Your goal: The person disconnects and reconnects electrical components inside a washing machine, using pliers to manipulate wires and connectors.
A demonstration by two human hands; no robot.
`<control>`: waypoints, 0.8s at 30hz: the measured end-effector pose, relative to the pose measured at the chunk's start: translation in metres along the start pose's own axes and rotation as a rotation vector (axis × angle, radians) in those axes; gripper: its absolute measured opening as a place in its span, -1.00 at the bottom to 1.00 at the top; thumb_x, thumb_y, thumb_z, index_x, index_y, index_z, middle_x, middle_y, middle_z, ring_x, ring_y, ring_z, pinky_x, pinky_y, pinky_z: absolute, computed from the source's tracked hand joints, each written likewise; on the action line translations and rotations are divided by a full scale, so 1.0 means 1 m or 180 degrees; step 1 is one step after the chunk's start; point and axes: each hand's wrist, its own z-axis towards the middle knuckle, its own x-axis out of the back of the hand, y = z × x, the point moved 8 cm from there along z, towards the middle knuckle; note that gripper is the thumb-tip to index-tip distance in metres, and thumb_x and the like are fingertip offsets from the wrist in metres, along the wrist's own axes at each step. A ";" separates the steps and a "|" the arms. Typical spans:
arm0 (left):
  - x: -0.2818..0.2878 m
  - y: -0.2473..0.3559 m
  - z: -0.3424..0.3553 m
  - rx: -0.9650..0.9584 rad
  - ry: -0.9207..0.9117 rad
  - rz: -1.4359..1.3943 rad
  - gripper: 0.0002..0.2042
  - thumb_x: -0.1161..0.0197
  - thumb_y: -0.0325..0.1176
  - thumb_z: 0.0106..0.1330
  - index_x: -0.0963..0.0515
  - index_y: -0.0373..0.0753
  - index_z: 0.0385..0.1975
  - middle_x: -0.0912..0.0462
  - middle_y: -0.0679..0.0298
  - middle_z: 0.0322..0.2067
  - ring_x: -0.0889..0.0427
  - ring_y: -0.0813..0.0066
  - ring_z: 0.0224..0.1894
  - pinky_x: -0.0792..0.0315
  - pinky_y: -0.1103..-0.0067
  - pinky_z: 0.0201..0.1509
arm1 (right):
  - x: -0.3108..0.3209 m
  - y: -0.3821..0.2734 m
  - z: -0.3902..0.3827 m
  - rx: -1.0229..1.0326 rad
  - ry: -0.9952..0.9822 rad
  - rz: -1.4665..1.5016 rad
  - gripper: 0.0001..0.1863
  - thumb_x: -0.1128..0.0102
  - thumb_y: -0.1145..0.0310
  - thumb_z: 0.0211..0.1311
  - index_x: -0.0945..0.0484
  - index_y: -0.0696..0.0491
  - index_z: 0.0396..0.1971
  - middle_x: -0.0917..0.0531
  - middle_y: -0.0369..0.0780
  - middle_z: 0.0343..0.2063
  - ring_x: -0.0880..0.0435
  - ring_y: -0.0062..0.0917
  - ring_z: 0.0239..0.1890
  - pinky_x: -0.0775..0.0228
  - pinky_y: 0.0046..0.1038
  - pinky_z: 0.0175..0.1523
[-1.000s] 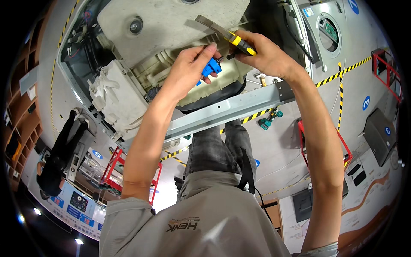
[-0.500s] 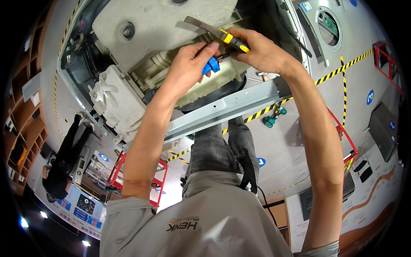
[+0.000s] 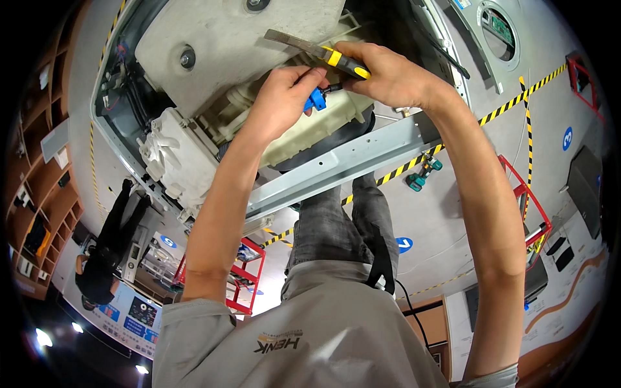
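Note:
My left hand pinches a small blue plastic part, with a short dark piece at its upper right near my right fingers. My right hand grips a tool with a yellow-and-black handle and a flat metal blade, angled up to the left. Both hands are over the underside of an opened appliance: a pale slab with dark round fittings, a cream plastic housing and a grey metal rail across its near side.
A green cordless drill lies on the floor beyond the rail, near yellow-black tape. A metal panel with a round opening lies at upper right. Red stands are around me. A person in black is at left, near wooden shelving.
My right hand and the tool have moved a little left and up, closer to my left hand's fingers. The view has turned slightly. The blue part stays in my left hand.

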 end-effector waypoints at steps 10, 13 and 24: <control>-0.008 -0.005 0.008 -0.0096 0.0041 0.0300 -0.63 -0.13 -0.16 0.50 -0.64 -0.42 -0.30 -0.60 0.30 -0.53 -0.43 0.62 -0.57 -0.33 0.62 -0.49 | 0.001 -0.005 -0.002 0.0119 0.0072 -0.0022 -0.66 -0.17 0.61 0.13 -0.48 0.18 -0.05 -0.62 -0.09 -0.27 -0.58 -0.29 -0.17 -0.40 -0.34 0.06; -0.011 -0.010 0.008 -0.0108 0.0168 0.0235 -0.60 -0.12 -0.13 0.51 -0.64 -0.41 -0.31 -0.60 0.29 -0.54 -0.43 0.62 -0.59 -0.33 0.61 -0.50 | 0.001 -0.003 0.000 0.0250 0.0067 -0.0057 -0.68 -0.18 0.60 0.13 -0.48 0.18 -0.07 -0.62 -0.09 -0.29 -0.56 -0.28 -0.19 -0.40 -0.34 0.04; -0.018 -0.015 0.000 0.0367 0.0587 -0.0429 -0.57 -0.03 -0.04 0.54 -0.60 -0.31 -0.37 -0.56 0.28 -0.60 -0.46 0.58 -0.66 -0.16 0.62 -0.63 | 0.002 -0.002 0.000 0.0193 0.0189 -0.0130 -0.63 -0.23 0.61 0.04 -0.49 0.18 -0.08 -0.62 -0.08 -0.29 -0.56 -0.28 -0.21 -0.41 -0.33 0.02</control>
